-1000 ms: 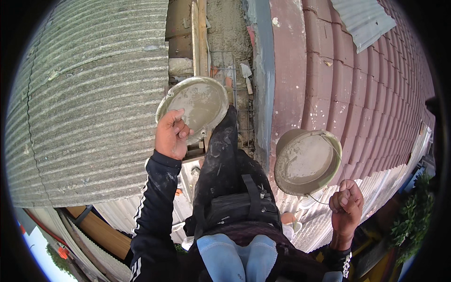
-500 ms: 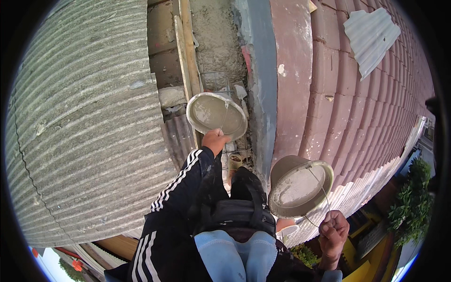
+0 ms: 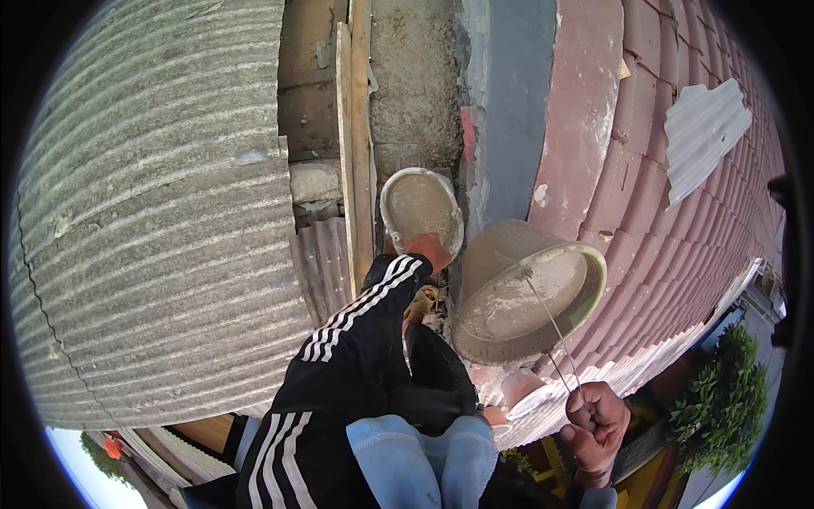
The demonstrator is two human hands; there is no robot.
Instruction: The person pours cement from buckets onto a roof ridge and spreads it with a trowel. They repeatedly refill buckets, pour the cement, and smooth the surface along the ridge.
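Observation:
My left hand (image 3: 431,247) is closed at the near rim of a bucket (image 3: 459,209) containing grey wet cement mix (image 3: 420,204); its fingers are partly hidden. This bucket is low in the narrow channel between the two roofs. Pinched in my right hand (image 3: 597,427) is the thin wire handle (image 3: 553,322) of a second grey bucket (image 3: 500,246). That bucket leans, its mouth facing me, with cement mix (image 3: 538,293) inside and smeared on its walls.
Corrugated grey roofing (image 3: 161,254) spans the left, and reddish roof tiles (image 3: 644,263) slope away on the right. Wooden boards (image 3: 360,127) edge the channel beside wet concrete (image 3: 414,76). A loose corrugated piece (image 3: 705,136) lies on the tiles. My foot (image 3: 421,301) stands in the channel.
My left hand has moved right with its bucket, which now sits more level, the hand at its rim. The right-hand bucket has swung left and farther from me.

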